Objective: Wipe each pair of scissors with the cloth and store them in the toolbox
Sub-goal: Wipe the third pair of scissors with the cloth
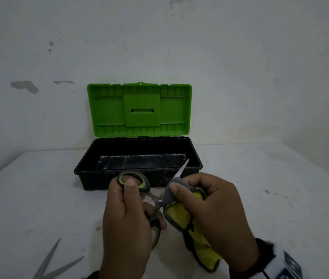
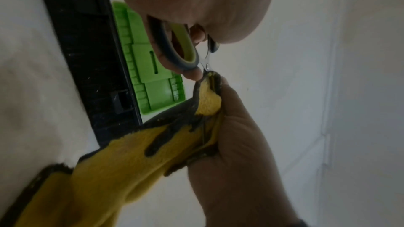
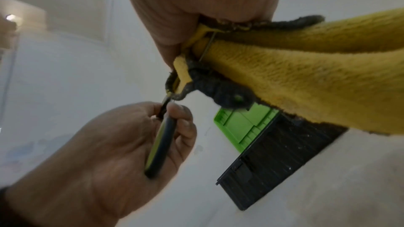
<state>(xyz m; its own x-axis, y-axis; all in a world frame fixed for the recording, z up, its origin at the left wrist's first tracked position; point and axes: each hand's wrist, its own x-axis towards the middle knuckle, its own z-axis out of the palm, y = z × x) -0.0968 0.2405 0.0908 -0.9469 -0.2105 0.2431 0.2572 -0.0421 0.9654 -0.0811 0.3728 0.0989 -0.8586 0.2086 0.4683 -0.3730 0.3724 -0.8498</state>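
Observation:
My left hand (image 1: 127, 214) grips the grey-and-green handles of a pair of scissors (image 1: 134, 181) just in front of the toolbox. The blades are spread. My right hand (image 1: 214, 206) pinches a yellow cloth (image 1: 179, 216) with a dark border around one blade, whose tip (image 1: 181, 169) sticks out up and to the right. In the left wrist view the handle loop (image 2: 181, 46) sits in my fingers and the cloth (image 2: 131, 161) hangs down from the right hand (image 2: 236, 144). The right wrist view shows the cloth (image 3: 306, 75) folded over the blade.
The black toolbox (image 1: 91, 164) stands open at the back of the white table, its green lid (image 1: 139, 109) upright against the wall. A second pair of scissors (image 1: 54, 262) lies with spread blades at the table's near left edge.

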